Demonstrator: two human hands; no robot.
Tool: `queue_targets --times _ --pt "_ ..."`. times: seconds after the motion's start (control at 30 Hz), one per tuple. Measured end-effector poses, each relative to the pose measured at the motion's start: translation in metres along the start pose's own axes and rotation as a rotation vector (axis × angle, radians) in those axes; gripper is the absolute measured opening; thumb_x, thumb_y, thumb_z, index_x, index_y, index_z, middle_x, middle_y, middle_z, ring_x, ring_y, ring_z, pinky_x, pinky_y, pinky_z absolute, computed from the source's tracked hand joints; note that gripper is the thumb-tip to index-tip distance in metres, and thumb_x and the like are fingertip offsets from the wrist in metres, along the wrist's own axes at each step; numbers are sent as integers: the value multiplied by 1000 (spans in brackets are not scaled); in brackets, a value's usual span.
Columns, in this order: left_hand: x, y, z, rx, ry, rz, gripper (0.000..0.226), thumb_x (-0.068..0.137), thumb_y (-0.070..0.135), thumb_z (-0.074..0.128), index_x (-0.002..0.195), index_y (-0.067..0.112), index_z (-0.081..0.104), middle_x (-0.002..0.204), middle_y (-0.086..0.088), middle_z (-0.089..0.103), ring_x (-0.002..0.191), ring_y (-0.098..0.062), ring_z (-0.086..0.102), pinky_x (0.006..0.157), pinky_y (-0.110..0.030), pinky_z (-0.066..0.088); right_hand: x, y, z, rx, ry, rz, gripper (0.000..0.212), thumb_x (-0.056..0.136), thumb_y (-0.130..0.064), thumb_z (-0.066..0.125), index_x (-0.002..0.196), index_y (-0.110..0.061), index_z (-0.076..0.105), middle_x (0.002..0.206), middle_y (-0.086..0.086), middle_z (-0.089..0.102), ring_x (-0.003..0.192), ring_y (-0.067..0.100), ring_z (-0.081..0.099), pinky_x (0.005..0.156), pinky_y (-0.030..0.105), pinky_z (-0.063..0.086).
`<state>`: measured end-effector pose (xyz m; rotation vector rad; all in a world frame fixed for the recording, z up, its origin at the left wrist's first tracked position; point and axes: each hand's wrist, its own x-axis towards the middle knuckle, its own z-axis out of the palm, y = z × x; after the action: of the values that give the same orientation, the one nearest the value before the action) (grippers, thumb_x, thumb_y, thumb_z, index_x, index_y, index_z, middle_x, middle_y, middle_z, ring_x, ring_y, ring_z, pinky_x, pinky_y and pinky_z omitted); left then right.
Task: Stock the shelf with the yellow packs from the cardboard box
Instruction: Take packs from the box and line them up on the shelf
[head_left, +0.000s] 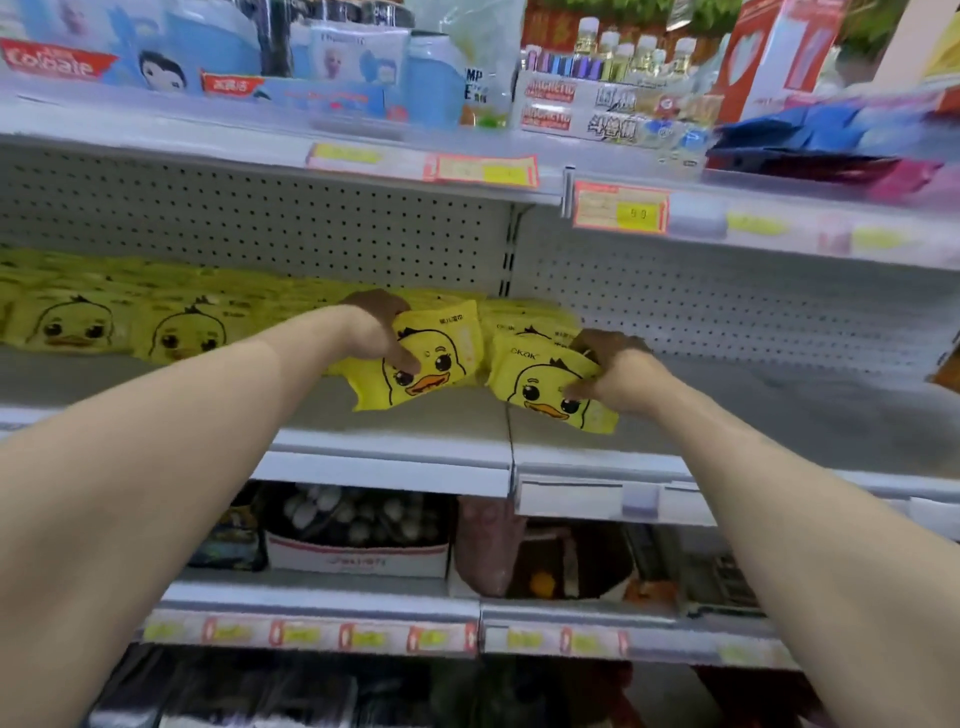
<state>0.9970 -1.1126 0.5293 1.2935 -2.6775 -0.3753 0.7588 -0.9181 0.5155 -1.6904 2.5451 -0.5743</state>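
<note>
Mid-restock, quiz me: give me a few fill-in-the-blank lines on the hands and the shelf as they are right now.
1. The left hand holds a yellow pack printed with a cartoon ____.
2. The right hand holds a second pack, which lies to the ____ of the first.
3. The placed packs line the middle shelf to the ____ of both hands.
4. The red toothpaste box on the top shelf reads ____.

Missing words: duck; right; left; Colgate

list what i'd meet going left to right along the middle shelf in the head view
shelved yellow packs → left hand → left-held pack, gripped by that hand → right-held pack → right hand gripping it → bare shelf board
</note>
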Motion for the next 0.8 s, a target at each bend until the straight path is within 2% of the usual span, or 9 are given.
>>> queue_targets --times 0.1,0.2,0.3,0.4,0.43,0.57,0.7,0.8 --pt "2 18 10 28 -13 -12 91 65 46 86 141 19 46 143 -5 49 127 -28 49 100 -34 44 -6 18 -3 6 -26 -40 54 77 -29 82 125 -25 58 127 3 61 112 26 57 86 27 46" --pt "7 40 19 83 -22 -6 95 70 45 84 148 20 37 151 -4 39 135 -28 41 106 -35 39 -13 37 -6 36 -29 -54 49 75 -29 83 119 -27 61 120 1 61 108 23 56 82 25 44" --pt "14 61 29 105 -53 35 98 72 46 82 151 19 32 154 -4 34 138 -27 37 109 -35 36 -19 54 -7 61 -43 -48 47 73 -28 84 115 -26 63 111 -3 63 102 20 58 80 27 48" --pt "27 82 42 118 -78 112 97 75 44 81 152 17 29 156 -4 31 141 -27 33 111 -35 33 -25 70 -10 48 -80 -45 34 73 -27 84 98 -31 61 89 -9 64 83 14 59 60 21 41" --pt "32 89 47 126 -76 136 96 76 43 80 152 17 27 157 -5 29 142 -26 30 111 -35 31 -26 74 -11 48 -91 -45 32 73 -27 84 94 -32 61 86 -11 64 80 11 58 57 20 39" --pt "58 116 63 124 -95 221 95 77 41 79 153 18 26 157 -4 28 143 -26 28 110 -35 31 -25 92 -18 62 -96 -22 32 73 -29 84 94 -34 61 85 -17 63 79 2 57 57 17 38" --pt "89 126 76 93 -112 268 95 75 33 83 152 18 28 156 -5 29 141 -24 29 108 -34 33 -14 109 -22 77 -92 -14 33 72 -30 85 96 -35 62 92 -16 64 85 7 59 62 17 39" --pt "114 127 80 41 -117 271 90 70 30 86 144 18 37 145 -6 43 127 -23 43 91 -30 42 2 117 -22 42 -100 -27 35 72 -30 85 97 -36 61 97 -16 62 89 9 58 67 19 39"
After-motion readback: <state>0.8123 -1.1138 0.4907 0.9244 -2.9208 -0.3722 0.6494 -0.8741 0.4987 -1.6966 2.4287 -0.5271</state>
